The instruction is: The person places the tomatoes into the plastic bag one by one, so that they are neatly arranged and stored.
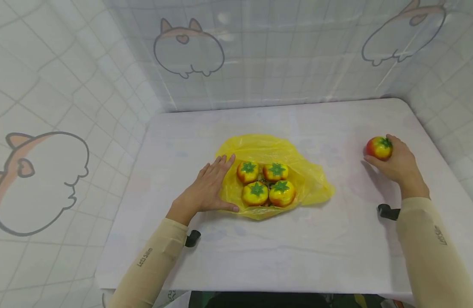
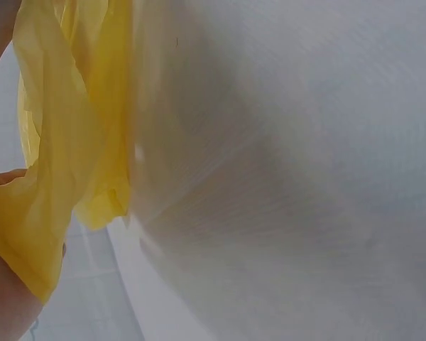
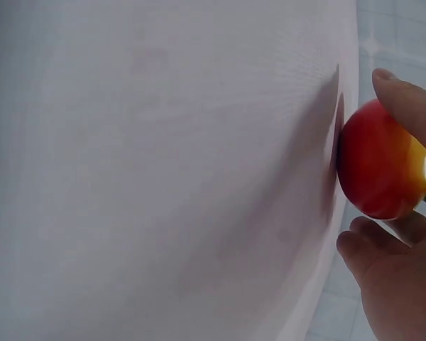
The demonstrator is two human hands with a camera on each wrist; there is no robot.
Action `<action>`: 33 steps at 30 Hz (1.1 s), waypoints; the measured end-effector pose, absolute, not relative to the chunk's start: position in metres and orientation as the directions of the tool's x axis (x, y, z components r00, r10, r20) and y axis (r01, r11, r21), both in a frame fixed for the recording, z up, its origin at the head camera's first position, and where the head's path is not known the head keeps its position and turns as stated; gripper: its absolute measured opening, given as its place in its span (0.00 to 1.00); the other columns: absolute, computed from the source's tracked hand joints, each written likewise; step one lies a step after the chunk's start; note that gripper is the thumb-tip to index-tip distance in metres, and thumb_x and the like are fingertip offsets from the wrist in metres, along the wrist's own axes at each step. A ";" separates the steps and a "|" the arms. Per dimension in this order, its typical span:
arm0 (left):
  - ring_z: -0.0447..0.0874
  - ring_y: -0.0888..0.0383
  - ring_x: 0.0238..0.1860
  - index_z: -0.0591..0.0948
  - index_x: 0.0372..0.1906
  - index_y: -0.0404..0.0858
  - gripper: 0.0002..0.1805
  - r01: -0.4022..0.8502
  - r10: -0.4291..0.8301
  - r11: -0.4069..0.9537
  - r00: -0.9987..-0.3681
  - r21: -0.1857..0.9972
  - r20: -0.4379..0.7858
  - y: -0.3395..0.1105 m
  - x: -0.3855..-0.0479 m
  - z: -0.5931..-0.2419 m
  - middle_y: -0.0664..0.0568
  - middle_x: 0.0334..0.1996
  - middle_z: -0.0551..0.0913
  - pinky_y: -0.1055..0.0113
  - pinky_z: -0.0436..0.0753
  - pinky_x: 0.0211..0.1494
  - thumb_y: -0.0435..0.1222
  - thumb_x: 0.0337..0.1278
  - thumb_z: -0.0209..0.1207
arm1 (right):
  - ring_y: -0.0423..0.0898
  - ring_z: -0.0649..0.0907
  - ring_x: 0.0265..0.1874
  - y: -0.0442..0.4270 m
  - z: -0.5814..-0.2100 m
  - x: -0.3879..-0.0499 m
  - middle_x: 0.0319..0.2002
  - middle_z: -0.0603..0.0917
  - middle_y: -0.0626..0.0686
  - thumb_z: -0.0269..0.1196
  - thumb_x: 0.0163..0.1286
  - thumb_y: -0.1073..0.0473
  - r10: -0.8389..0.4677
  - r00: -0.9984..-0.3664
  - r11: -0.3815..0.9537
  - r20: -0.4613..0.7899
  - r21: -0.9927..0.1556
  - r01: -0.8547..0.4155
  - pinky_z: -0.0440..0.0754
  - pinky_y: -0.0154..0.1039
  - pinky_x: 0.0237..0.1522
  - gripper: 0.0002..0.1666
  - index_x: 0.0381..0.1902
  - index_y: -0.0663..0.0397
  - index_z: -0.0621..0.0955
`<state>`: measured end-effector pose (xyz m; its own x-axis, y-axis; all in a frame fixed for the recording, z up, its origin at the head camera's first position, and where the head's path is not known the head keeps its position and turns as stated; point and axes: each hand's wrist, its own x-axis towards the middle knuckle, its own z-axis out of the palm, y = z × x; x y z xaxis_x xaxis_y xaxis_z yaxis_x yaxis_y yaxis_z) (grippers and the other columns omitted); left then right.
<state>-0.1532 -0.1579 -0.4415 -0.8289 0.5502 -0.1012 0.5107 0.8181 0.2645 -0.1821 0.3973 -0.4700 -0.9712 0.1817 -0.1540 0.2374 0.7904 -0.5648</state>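
Several yellow-and-red fruits (image 1: 281, 193) with green star-shaped tops, like tomatoes or persimmons, sit close together on a spread yellow plastic bag (image 1: 309, 184). My left hand (image 1: 205, 188) lies at the bag's left side, fingers extended and thumb apart, touching the plastic. In the left wrist view, yellow film (image 2: 50, 156) covers part of that hand. Over on the right of the table, my right hand (image 1: 402, 164) holds another such fruit (image 1: 379, 148) between thumb and fingers. Its red side (image 3: 376, 160) faces the right wrist camera, at or very near the table surface.
A white-covered table (image 1: 298, 252) carries everything. Pale tiled walls with cartoon corgi prints (image 1: 188, 51) rise behind it and at both sides. Black wrist mounts (image 1: 388, 211) stick out from the forearm sleeves (image 1: 433, 239). Dark printing shows on the bag between the fruits.
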 end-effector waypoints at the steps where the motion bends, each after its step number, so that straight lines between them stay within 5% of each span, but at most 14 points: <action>1: 0.36 0.46 0.84 0.25 0.81 0.60 0.80 0.509 0.549 0.819 -0.829 0.264 -0.103 -0.158 -0.153 -0.442 0.43 0.84 0.40 0.39 0.46 0.82 0.79 0.32 0.67 | 0.78 0.54 0.73 0.397 -0.470 -0.184 0.79 0.45 0.75 0.61 0.71 0.33 0.183 -0.971 0.791 -0.157 -0.563 0.240 0.51 0.76 0.71 0.64 0.83 0.60 0.39; 11: 0.35 0.46 0.84 0.24 0.81 0.60 0.80 0.503 0.544 0.826 -0.829 0.255 -0.128 -0.159 -0.152 -0.442 0.44 0.84 0.39 0.40 0.46 0.82 0.79 0.32 0.66 | 0.77 0.50 0.75 0.396 -0.474 -0.192 0.80 0.42 0.73 0.61 0.69 0.29 0.239 -0.943 0.750 -0.230 -0.573 0.330 0.53 0.79 0.68 0.69 0.83 0.51 0.33; 21: 0.37 0.45 0.84 0.25 0.81 0.59 0.81 0.509 0.547 0.822 -0.830 0.255 -0.107 -0.159 -0.152 -0.441 0.44 0.84 0.40 0.39 0.47 0.82 0.79 0.32 0.66 | 0.79 0.56 0.70 0.397 -0.470 -0.195 0.76 0.47 0.79 0.62 0.65 0.24 0.288 -0.907 0.735 -0.309 -0.536 0.415 0.58 0.78 0.67 0.76 0.81 0.62 0.31; 33: 0.37 0.45 0.84 0.25 0.81 0.59 0.80 0.523 0.559 0.812 -0.824 0.259 -0.089 -0.159 -0.154 -0.442 0.43 0.84 0.41 0.39 0.47 0.81 0.79 0.33 0.65 | 0.77 0.62 0.61 0.400 -0.468 -0.189 0.68 0.57 0.81 0.61 0.63 0.22 0.266 -0.911 0.759 -0.315 -0.514 0.400 0.64 0.78 0.64 0.76 0.78 0.73 0.40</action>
